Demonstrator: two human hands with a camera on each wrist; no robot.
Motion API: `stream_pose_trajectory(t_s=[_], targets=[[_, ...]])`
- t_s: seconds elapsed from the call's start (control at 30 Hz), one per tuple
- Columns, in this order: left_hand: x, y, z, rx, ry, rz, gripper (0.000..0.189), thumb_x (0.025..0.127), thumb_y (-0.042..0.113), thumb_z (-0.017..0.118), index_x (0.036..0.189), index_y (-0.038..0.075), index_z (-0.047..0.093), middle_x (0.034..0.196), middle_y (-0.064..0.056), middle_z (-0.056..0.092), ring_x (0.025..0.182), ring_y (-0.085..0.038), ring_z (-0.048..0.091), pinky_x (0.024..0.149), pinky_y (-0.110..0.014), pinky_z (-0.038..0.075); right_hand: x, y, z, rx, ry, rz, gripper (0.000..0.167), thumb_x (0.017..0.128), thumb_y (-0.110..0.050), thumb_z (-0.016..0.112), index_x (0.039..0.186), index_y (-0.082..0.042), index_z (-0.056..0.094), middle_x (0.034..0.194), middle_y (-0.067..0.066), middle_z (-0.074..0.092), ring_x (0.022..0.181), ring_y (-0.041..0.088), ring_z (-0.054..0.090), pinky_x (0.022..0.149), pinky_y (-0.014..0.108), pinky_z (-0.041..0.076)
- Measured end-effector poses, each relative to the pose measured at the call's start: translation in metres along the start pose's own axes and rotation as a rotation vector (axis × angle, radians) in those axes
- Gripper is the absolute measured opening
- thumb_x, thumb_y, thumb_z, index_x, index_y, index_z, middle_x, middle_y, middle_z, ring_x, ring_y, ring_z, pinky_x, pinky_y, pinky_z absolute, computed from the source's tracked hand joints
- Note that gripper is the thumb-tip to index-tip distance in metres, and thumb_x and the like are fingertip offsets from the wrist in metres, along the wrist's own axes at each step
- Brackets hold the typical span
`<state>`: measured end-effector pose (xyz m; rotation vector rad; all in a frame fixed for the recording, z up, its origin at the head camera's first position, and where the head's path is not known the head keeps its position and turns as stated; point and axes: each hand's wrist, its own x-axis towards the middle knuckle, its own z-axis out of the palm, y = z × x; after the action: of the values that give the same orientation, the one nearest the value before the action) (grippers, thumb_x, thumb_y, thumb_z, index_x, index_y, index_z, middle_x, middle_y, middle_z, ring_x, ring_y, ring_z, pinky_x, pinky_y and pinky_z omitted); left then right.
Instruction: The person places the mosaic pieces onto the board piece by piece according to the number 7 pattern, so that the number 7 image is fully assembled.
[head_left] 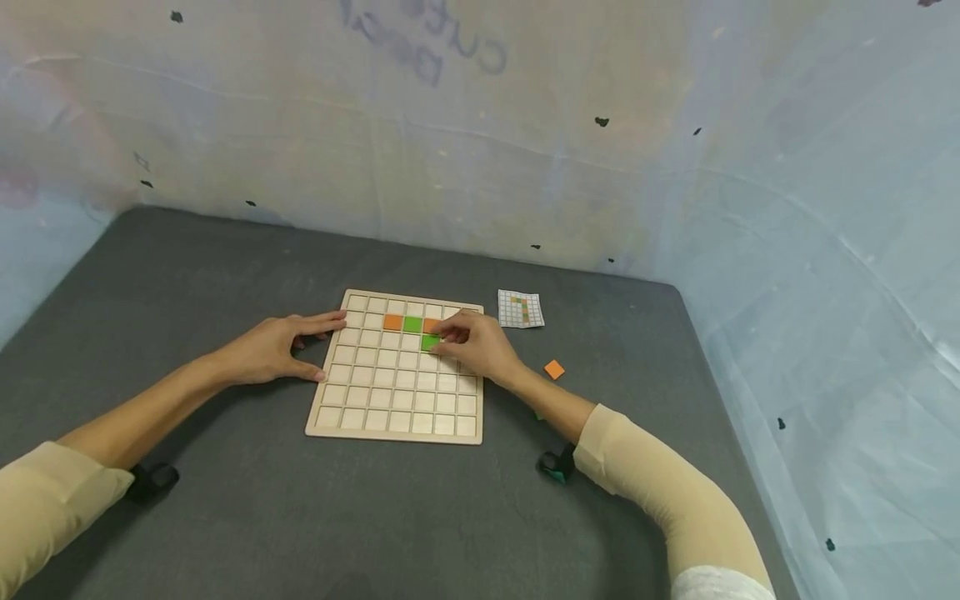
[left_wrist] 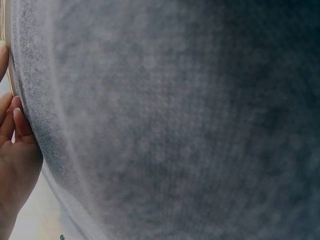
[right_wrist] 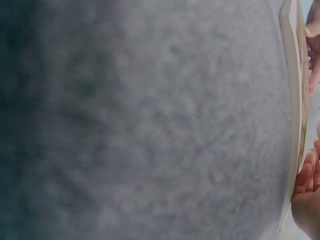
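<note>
A wooden grid board point(head_left: 397, 438) lies on the table. In one of its upper rows sit an orange tile point(head_left: 393, 322), a green tile point(head_left: 412, 324) and a second orange tile point(head_left: 431, 326), partly behind fingers. My right hand point(head_left: 480, 346) reaches over the board's right side, thumb and forefinger pinching a green square tile point(head_left: 429, 342) just below that second orange one. My left hand point(head_left: 273, 350) rests against the board's left edge, fingers and thumb spread along it. Both wrist views show mostly blurred grey cloth, with the left hand point(left_wrist: 17, 165) and right hand point(right_wrist: 307, 200) at the margins.
A small printed card point(head_left: 521, 309) with a coloured grid pattern lies right of the board. Nearer me is a loose orange tile point(head_left: 554, 369); a green piece point(head_left: 540, 415) peeks out by the right forearm. Pale fabric walls point(head_left: 450, 167) rise behind the dark table point(head_left: 360, 517).
</note>
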<state>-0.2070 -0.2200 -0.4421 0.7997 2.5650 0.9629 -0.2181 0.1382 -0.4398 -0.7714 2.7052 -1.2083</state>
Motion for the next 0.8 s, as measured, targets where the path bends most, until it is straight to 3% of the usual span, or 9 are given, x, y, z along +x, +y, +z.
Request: stream_pose_trajectory(t_s=[0.2,0.37,0.63,0.8], targets=[[0.001,-0.004,0.001,0.004,-0.002,0.011,0.092,0.079,0.046,0.081,0.156,0.020,0.037,0.152,-0.012,0.044,0.121,-0.024,0.055,0.092,-0.044,0.048,-0.010,0.001,-0.014,0.116,0.018,0.014,0.025,0.090,-0.019,0.076,0.112,-0.008,0.075,0.099,-0.001,0.067,0.085,0.011,0.062,0.074,0.027,0.052],[0.000,-0.007,0.001,0.012,0.009,0.011,0.092,0.079,0.045,0.082,0.156,0.020,0.037,0.149,-0.012,0.046,0.119,-0.024,0.055,0.091,-0.044,0.048,-0.022,0.005,-0.028,0.198,0.057,-0.010,0.025,0.090,-0.012,0.075,0.113,-0.002,0.073,0.103,0.008,0.068,0.087,0.020,0.064,0.073,0.031,0.053],[-0.005,-0.007,0.001,0.015,0.012,0.007,0.091,0.080,0.044,0.081,0.155,0.019,0.038,0.151,-0.012,0.044,0.119,-0.026,0.056,0.089,-0.044,0.048,-0.050,-0.011,-0.062,0.155,0.119,-0.010,0.026,0.090,-0.002,0.073,0.114,0.008,0.069,0.110,0.024,0.066,0.094,0.037,0.064,0.079,0.050,0.052],[-0.004,-0.006,0.001,0.013,0.007,0.011,0.090,0.080,0.044,0.081,0.155,0.019,0.038,0.155,-0.009,0.041,0.121,-0.026,0.055,0.090,-0.043,0.048,-0.069,-0.013,-0.080,0.128,0.165,0.033,0.024,0.090,0.000,0.072,0.113,0.006,0.069,0.111,0.024,0.066,0.094,0.037,0.066,0.081,0.049,0.052]])
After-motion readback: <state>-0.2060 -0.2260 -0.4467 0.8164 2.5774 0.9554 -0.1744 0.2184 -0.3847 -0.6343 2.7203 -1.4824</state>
